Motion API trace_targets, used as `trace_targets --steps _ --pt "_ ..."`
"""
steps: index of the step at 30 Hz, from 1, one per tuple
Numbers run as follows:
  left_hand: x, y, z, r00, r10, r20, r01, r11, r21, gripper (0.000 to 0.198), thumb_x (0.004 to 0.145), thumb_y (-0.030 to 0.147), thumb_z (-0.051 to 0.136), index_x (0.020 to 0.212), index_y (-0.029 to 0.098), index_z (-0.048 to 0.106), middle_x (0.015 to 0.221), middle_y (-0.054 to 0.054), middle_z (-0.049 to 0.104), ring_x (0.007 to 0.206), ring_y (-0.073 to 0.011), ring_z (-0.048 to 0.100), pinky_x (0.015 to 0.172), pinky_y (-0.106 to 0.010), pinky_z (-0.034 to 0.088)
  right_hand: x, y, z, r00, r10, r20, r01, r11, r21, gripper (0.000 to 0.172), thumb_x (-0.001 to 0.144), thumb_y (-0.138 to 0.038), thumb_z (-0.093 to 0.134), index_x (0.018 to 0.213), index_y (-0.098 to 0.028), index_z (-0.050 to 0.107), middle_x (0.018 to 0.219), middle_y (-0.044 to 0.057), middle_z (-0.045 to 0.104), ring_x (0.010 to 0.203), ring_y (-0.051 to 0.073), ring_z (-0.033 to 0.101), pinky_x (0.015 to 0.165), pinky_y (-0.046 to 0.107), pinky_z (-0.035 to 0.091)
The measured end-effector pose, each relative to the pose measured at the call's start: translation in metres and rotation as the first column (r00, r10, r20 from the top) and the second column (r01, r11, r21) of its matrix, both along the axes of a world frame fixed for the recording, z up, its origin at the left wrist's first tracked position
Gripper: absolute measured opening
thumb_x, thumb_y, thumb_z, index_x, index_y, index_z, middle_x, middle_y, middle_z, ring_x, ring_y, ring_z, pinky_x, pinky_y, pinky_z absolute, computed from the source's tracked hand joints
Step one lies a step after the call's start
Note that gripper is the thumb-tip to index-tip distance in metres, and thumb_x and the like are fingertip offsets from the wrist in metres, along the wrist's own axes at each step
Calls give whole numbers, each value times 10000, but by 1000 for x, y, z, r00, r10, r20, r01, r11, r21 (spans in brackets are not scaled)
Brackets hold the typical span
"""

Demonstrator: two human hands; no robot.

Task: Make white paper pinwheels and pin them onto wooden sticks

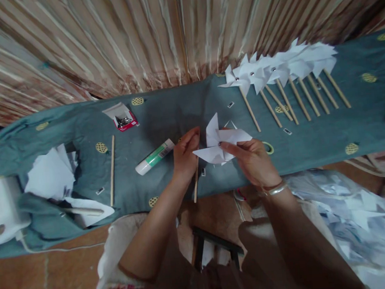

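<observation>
A white paper pinwheel with folded blades is pinched in my right hand, whose thumb presses near the dark pin at its centre. Beside it, my left hand is closed around a thin wooden stick that sticks out below toward the table's front edge. Whether the stick touches the pinwheel is hidden. Just left of my left hand lies a green and white glue stick. Part of a pale green ring, perhaps a tape roll, shows by my right hand.
Several finished pinwheels line the table's back right. A red and white box of metal pins, another wooden stick, paper sheets, scissors and a white device lie leftward. A plastic bag of paper sits front right.
</observation>
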State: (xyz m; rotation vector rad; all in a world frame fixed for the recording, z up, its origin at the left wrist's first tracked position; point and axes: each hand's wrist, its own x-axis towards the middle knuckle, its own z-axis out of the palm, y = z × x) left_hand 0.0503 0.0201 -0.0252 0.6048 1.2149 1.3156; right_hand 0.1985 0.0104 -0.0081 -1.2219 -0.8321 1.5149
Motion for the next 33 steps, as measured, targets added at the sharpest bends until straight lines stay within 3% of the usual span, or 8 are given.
trace_targets --steps 2,4,8,10,18,25,33 --pt "-4 -2 5 989 51 -140 -38 995 93 249 820 434 700 889 212 789 1069 -78 767 1098 -232 659 943 -312 473 2 0 -2 1000 4 18 -4 1000 10 326 628 -375 879 917 -265 777 863 -15 783 822 206 715 784 355 563" --pt "-6 -6 11 974 22 -227 9 990 138 387 892 531 576 875 211 795 1049 -86 765 1079 -233 658 919 -313 480 4 -1 -1 1000 9 19 -10 1000 15 341 632 -375 877 938 -267 771 863 -17 781 802 199 710 758 348 558" --pt "-3 -11 19 961 -215 -176 234 967 97 259 754 460 754 783 205 790 812 -52 760 785 -193 669 716 -281 496 5 -2 2 998 67 2 -67 998 10 312 638 -392 872 900 -264 762 862 -19 773 785 193 700 751 343 548" --pt "-1 -13 20 954 -278 -110 284 957 51 200 665 377 824 733 193 783 716 -26 739 675 -164 639 656 -268 482 4 -3 4 997 79 -15 -79 997 5 299 634 -393 875 878 -262 761 858 -21 771 775 188 694 750 338 545" --pt "1 -15 19 972 -235 3 235 972 -23 136 606 275 834 689 182 779 664 -15 731 597 -138 620 615 -261 486 3 -4 4 995 94 -28 -94 996 -10 289 640 -388 874 876 -261 766 877 -21 776 780 180 687 745 329 551" --pt "2 -17 16 968 -251 23 251 967 -41 172 607 302 847 707 174 793 653 -14 736 590 -134 625 611 -255 495 1 -4 3 995 86 -44 -86 996 -9 320 620 -392 889 884 -263 764 859 -28 777 773 172 685 747 321 553" --pt "5 -15 11 984 -156 81 159 987 -37 191 577 298 865 718 189 796 695 -7 761 607 -120 631 649 -256 509 5 -7 -3 998 5 64 -13 992 127 224 706 -379 845 867 -269 735 916 -4 754 849 186 694 830 357 558"
